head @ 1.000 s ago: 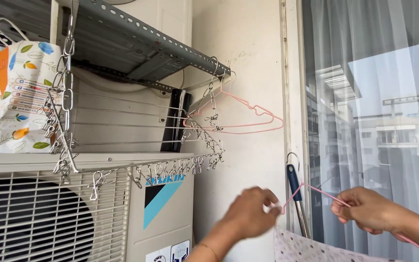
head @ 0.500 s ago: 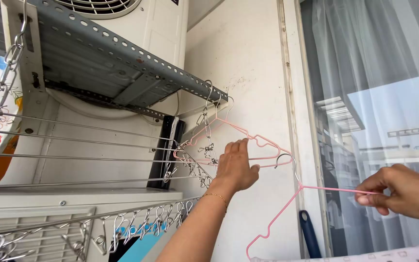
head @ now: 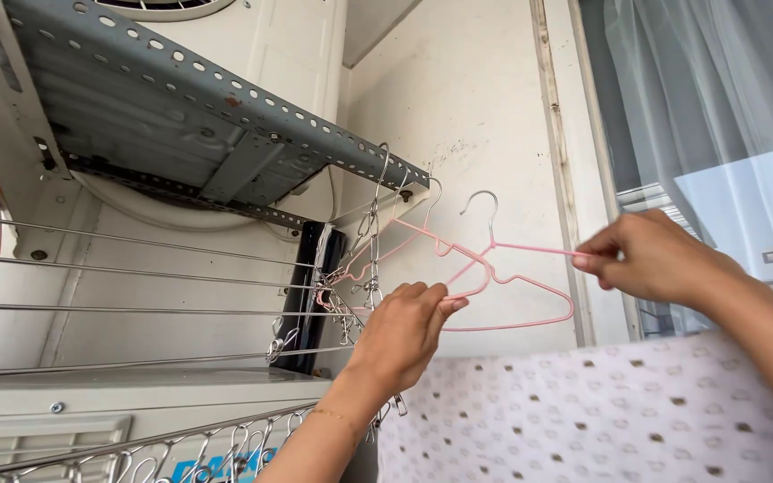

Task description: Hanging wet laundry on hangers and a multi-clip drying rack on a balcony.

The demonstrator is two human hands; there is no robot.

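Against the cream wall, beneath a grey perforated steel bracket that carries an air-conditioner unit, hangs a metal drying rack of thin horizontal rods, with a row of clips along its lower frame. A chain with pegs drops from the bracket's outer end. Below the hands spreads a white cloth with brown dots, filling the lower right of the view. To the right stands a window with a sheer curtain.

One pink wire hanger already hangs from the bracket's end by the chain. A second pink hanger, thin, with a grey metal hook standing upright, crosses over the first, its hook free in the air just right of the bracket tip. The right hand pinches this hanger's straight arm between thumb and fingers. The left hand, wearing a thin bracelet, has its fingers curled closed near the lower wire where the hangers overlap; exactly which wire it grips cannot be told. Open wall lies between bracket and window frame.
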